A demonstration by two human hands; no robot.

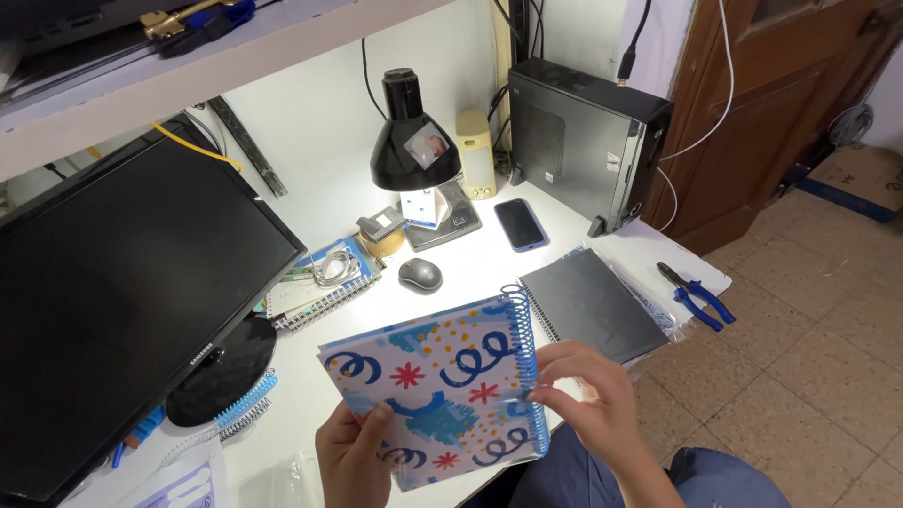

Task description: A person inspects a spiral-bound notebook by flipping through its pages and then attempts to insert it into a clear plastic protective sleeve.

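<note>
Notebook with blue squiggles and red stars sits tilted above the table edge, held in both my hands. My left hand pinches its lower edge, thumb on the cover; my right hand has fingers closed on the blue spiral binding. A black notebook lies just beyond.

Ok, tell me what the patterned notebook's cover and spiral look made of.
Notebook cover: looks like printed card with a smooth, slightly glossy finish, held flat between left hand and right hand. Spiral binding: probably blue plastic coil, though coated wire is possible.
</note>
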